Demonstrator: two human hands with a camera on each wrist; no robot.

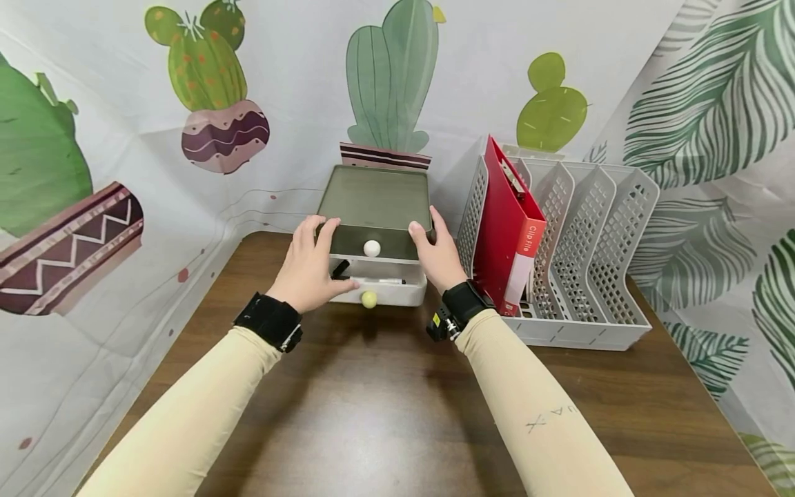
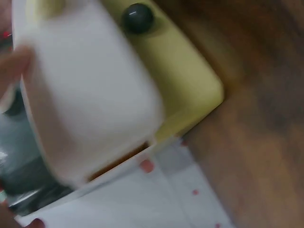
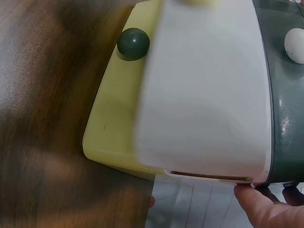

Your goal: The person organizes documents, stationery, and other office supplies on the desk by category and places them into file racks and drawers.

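Observation:
A small tabletop drawer organizer (image 1: pixel 379 193) with a grey-green top stands near the back of the table. Its white drawer (image 1: pixel 410 295), with a yellow knob (image 1: pixel 369 299), is pulled partly out; a black object (image 1: pixel 340 269) and a slim white pen (image 1: pixel 391 281) lie inside. My left hand (image 1: pixel 304 269) is at the organizer's left front, fingertips at the upper corner and thumb extended on the white drawer. My right hand (image 1: pixel 439 254) grips the right side, thumb at the top front corner. Below, the yellow drawer (image 3: pixel 116 114) has a dark green knob (image 3: pixel 133 43).
Right of the organizer stands a light grey file rack (image 1: pixel 571 331) with several slots. A red clip file (image 1: pixel 506 228) leans in its left slot. The wooden table (image 1: pixel 373 400) meets a cactus-printed cloth (image 1: pixel 298 83) behind and on both sides.

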